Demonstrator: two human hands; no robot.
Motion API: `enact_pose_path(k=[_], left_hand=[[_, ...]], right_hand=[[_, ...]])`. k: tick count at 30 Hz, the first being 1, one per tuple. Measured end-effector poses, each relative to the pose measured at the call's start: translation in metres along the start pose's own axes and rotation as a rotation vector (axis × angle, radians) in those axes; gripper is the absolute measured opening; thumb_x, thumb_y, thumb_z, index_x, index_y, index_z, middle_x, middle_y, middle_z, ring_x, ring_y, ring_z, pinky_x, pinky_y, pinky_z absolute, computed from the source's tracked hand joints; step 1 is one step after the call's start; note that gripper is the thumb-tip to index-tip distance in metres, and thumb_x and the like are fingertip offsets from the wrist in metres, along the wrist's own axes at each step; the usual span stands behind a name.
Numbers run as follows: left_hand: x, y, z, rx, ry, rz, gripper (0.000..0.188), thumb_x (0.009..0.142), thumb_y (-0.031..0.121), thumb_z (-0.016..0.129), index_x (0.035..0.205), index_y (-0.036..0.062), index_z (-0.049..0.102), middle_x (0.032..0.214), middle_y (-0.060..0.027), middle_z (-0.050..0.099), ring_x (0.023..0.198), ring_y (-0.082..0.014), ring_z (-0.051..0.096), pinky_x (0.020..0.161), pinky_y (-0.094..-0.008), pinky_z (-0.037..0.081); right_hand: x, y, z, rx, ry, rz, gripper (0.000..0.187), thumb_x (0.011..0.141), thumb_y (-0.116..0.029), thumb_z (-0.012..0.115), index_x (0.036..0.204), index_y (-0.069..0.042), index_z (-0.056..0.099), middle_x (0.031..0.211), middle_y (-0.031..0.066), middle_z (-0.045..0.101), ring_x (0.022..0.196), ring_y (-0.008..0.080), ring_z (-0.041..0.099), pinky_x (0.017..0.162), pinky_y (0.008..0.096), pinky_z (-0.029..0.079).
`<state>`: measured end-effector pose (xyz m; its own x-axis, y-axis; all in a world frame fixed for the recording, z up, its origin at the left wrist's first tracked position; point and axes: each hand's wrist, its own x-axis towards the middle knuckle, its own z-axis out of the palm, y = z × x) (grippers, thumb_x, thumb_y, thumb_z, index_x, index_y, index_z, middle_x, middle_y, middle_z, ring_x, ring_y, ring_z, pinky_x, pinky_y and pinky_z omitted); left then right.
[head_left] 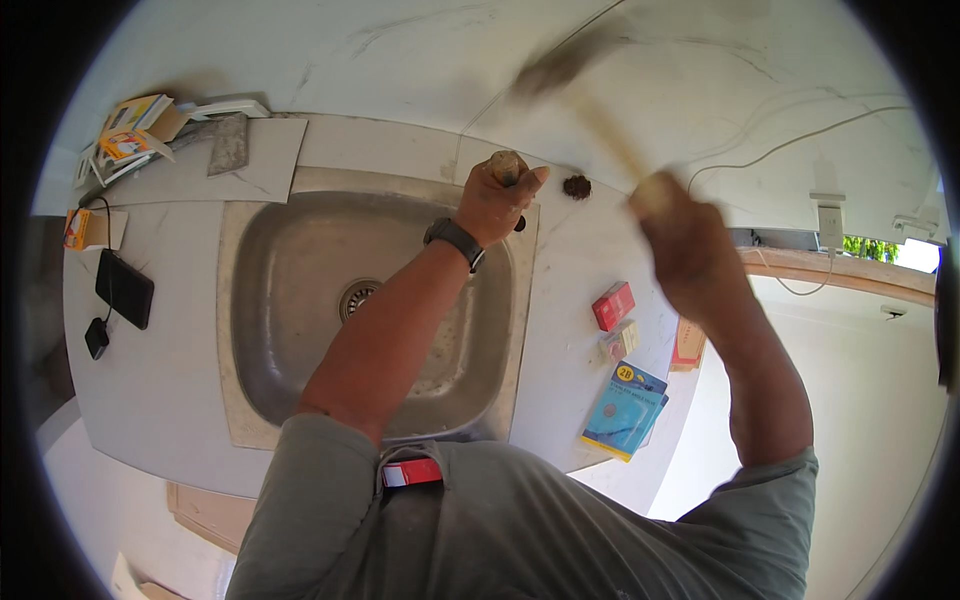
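My left hand [488,212] is closed in a fist above the far right corner of the steel sink [285,270]. Out of its top shows the round, worn butt of a handle [506,163], which looks like a chisel's; the lower part is hidden by my fingers. My right hand [685,240], raised on the right and smeared by motion, grips a hammer by its pale wooden handle. The hammer's [605,125] dark head is blurred and stands apart from the handle in my left fist. A dark brown clump [577,187] lies on the counter between my hands.
On the right counter lie a red box [613,306], a small pale box [620,342] and a blue packet [622,412]. Opened boxes [135,130] and a loose slab [262,165] are at the back left, near a black device [125,289]. A cable [790,143] crosses the right wall.
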<state>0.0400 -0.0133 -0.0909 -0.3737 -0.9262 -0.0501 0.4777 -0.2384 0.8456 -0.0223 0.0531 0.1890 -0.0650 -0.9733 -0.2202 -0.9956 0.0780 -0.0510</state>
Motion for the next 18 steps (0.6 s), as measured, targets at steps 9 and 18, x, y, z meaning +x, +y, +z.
enact_pose_path(k=[9,18], left_hand=[[0.002,-0.003,0.005,0.046,-0.039,-0.012,0.037,0.092,0.029,0.078,0.072,0.008,0.054,0.06,0.0038,0.05,0.053,-0.0049,0.043,0.048,-0.0282,0.038],[0.005,-0.003,0.003,0.077,-0.035,-0.072,0.034,0.095,0.026,0.075,0.073,0.0095,0.055,0.065,0.0025,0.056,0.06,-0.0066,0.05,0.054,-0.0266,0.041]], right_hand=[[-0.013,0.026,-0.023,0.501,0.417,-0.167,0.033,0.102,-0.035,0.063,0.1,-0.002,0.06,0.064,0.0071,0.045,0.057,0.0126,0.043,0.055,0.0312,0.039],[-0.01,0.032,-0.009,-0.09,-0.007,-0.089,0.035,0.1,-0.036,0.064,0.102,-0.001,0.057,0.064,0.0206,0.056,0.06,0.0359,0.055,0.061,0.0467,0.044]])
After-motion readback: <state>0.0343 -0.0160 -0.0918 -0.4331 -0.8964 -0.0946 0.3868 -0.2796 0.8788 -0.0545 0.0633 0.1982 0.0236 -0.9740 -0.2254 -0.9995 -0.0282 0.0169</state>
